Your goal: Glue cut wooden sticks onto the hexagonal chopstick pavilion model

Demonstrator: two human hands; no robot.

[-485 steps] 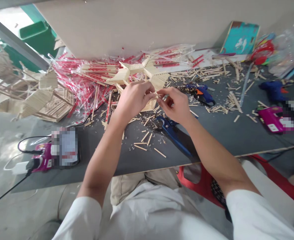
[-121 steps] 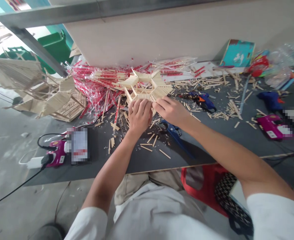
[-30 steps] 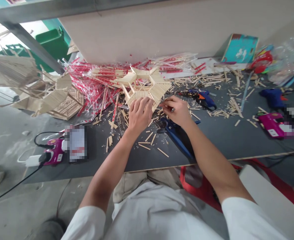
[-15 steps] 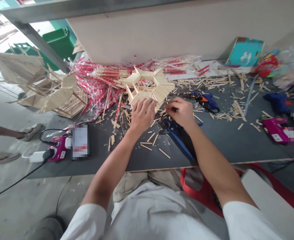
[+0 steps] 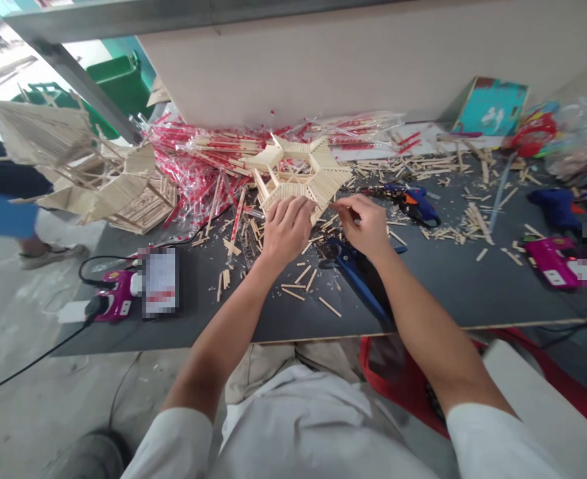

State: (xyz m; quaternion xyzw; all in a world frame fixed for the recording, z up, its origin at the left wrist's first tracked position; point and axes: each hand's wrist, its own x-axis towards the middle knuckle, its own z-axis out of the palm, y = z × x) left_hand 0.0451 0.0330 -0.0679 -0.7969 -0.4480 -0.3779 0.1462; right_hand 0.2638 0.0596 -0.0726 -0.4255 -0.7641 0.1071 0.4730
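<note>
A small model roof of thin wooden sticks [image 5: 326, 181] stands on the dark table in front of me. My left hand [image 5: 288, 229] is closed over its near edge, fingers bent across the sticks and thumb mostly hidden. Just right of the model, my right hand [image 5: 365, 223] is pinched, its fingertips close to the model's right corner. Whatever lies in that pinch is too small to make out. Below my right hand lies a pair of blue-handled cutters [image 5: 355, 276], partly covered by my forearm. Short cut sticks [image 5: 293, 293] are scattered around both hands.
A larger stick structure [image 5: 118, 186] stands at the left. Red-and-clear wrappers with sticks [image 5: 193, 156] are heaped behind. A blue glue gun [image 5: 423, 206] lies to the right, another [image 5: 555, 203] farther over. Purple power strips [image 5: 116, 293] and cables sit at both sides; a person's leg [image 5: 34, 246] shows at far left.
My right fingertips have shifted slightly up, nearer the model's corner. My left hand stays on the model. At far left, the person has moved, and a blue object now shows there.
</note>
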